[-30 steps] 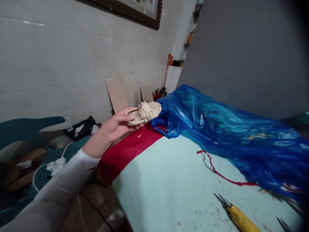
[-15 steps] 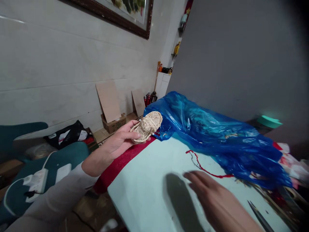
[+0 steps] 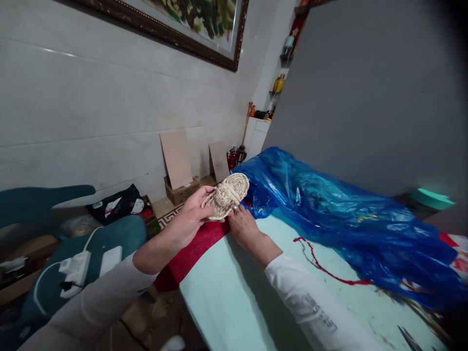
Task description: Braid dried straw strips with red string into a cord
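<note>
your left hand (image 3: 188,218) holds a straw slipper (image 3: 229,192) above red cloth (image 3: 199,247) at the pale table's (image 3: 219,295) far left edge; your right hand (image 3: 245,228) touches its near rim, whether pinching i cannot tell. blue plastic sheeting (image 3: 318,195) covers the table's far right, red cord (image 3: 355,282) beside it. left stands a teal chair (image 3: 122,234) bearing a power strip (image 3: 81,268); farther, a framed picture (image 3: 199,22) hangs on the wall (image 3: 109,107).

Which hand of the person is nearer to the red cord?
Right. The right hand is beside the woven piece, left of the red cord in the picture; the left hand, holding that piece, is farther left.
</note>
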### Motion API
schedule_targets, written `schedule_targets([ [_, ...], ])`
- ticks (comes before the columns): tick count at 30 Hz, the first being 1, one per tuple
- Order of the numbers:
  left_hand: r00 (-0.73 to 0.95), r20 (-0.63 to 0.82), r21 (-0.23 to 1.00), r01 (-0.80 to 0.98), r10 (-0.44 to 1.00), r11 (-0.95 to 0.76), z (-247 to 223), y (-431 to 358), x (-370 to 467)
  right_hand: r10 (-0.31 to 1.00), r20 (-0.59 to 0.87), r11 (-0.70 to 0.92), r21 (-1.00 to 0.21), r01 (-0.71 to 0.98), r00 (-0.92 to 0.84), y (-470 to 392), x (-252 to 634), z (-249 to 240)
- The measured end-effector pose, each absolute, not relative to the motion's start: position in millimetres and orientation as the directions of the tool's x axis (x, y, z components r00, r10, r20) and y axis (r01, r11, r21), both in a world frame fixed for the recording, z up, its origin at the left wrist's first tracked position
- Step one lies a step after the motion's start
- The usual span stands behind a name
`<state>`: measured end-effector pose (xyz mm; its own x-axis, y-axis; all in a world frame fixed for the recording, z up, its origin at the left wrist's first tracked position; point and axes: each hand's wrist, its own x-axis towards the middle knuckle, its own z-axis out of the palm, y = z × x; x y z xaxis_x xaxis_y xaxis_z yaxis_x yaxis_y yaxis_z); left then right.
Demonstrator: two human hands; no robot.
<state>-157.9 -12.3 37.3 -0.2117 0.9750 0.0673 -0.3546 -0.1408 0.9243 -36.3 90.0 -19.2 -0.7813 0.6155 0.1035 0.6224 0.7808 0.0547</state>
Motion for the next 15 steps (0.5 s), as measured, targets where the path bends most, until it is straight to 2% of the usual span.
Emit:
schedule_targets([
  [4,-0.197,0.052,0.92,-0.371,0.979,-0.124,35,-12,-160,0.526,0.096,0.846,0.043,0.531,-0.845,84,-44,-19],
  [7,-0.212,0.065,0.908,-0.394,0.975,-0.147,35,-9,-161,0.403,0.145,0.911,0.032,0.411,-0.904,57,-54,-23],
  [12,-0.21,0.02,0.907,-0.408,0.978,-0.106,35,-3,-170,0.051,0.261,0.996,0.055,0.068,-0.964,-19,-54,-30],
  [15,-0.162,-0.054,0.94,-0.342,0.985,-0.005,29,4,-182,-0.116,0.307,0.993,0.048,-0.107,-0.945,-57,-39,-27],
])
